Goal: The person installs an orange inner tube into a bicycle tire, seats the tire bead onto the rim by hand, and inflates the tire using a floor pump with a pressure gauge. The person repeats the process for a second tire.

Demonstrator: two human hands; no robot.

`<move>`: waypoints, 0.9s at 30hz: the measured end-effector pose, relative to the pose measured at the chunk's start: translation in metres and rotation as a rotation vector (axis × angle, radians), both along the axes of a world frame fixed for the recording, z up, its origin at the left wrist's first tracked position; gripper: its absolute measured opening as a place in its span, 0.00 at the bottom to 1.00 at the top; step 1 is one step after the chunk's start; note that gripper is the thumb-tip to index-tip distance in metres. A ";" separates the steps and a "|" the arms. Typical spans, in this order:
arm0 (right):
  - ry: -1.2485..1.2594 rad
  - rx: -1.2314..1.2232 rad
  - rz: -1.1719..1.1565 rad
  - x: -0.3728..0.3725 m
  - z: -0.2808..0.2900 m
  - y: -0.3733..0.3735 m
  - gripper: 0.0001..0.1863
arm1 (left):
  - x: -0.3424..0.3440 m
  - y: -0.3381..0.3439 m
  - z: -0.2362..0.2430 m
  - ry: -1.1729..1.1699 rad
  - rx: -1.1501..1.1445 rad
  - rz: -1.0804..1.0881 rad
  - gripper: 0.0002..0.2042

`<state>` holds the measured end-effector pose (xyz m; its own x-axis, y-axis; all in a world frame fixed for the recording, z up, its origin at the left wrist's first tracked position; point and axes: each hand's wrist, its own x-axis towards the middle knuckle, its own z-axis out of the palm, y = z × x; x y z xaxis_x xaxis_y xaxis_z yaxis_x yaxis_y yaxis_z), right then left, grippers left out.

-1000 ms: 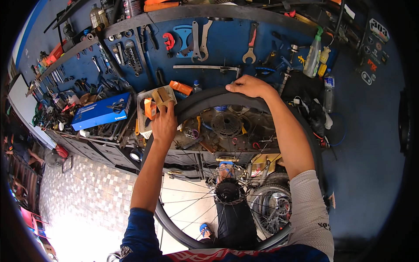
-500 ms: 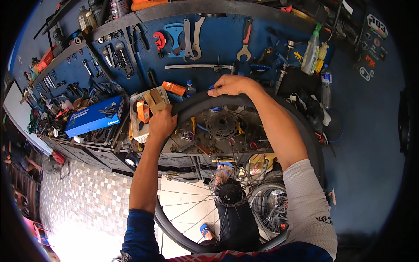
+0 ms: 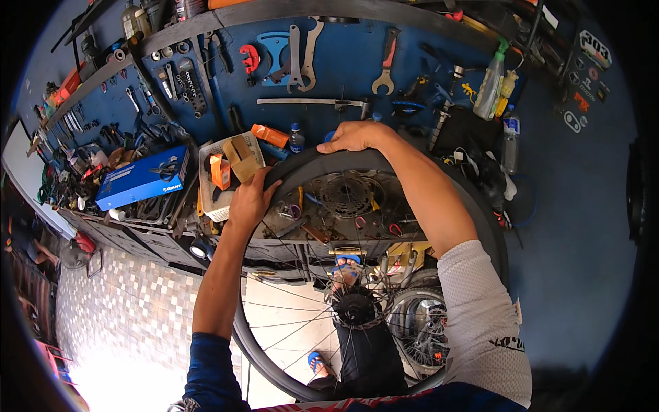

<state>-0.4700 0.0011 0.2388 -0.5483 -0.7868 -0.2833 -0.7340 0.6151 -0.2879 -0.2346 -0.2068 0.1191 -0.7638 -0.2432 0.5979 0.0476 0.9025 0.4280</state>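
A spoked bicycle wheel (image 3: 355, 307) stands upright before me, its dark hub with a disc rotor in the middle and its lower part near my body. Around its rim runs a black tyre (image 3: 302, 169). My left hand (image 3: 251, 200) is closed round the tyre at the upper left, thumb on its inner side. At the top, my right hand (image 3: 352, 136) wraps over the tyre with the fingers on the far side, mostly hidden. Between the hands, the tyre stretches as a wide dark band. Whether its edge sits inside the rim, I cannot tell.
Behind the wheel is a cluttered workbench (image 3: 295, 230) with loose tools and cogs. A white basket (image 3: 218, 206) of small boxes and a blue box (image 3: 141, 180) stand left. Wrenches (image 3: 295, 62) hang on the blue wall. Another wheel (image 3: 419, 323) lies low right.
My right hand has shifted slightly left along the top of the tyre. My left hand stays on the upper left, its grip a little changed. The whole view has moved slightly.
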 end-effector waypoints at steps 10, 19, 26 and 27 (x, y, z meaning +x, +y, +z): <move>0.055 0.082 0.001 0.008 0.005 0.002 0.49 | -0.005 0.000 -0.019 0.024 0.111 -0.031 0.24; 0.149 -0.010 -0.001 0.023 0.010 0.014 0.46 | -0.010 0.020 0.002 -0.093 -0.100 0.202 0.24; 0.209 -0.058 0.242 0.051 0.013 -0.034 0.41 | -0.020 0.027 0.022 -0.116 -0.134 0.101 0.22; 0.205 -0.045 0.212 0.053 0.010 -0.037 0.40 | -0.018 0.026 0.021 -0.071 -0.113 0.081 0.22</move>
<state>-0.4168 -0.0357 0.2490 -0.4125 -0.8992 -0.1460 -0.8904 0.4319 -0.1439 -0.2527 -0.1809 0.1401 -0.7855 -0.2402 0.5704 -0.0543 0.9448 0.3232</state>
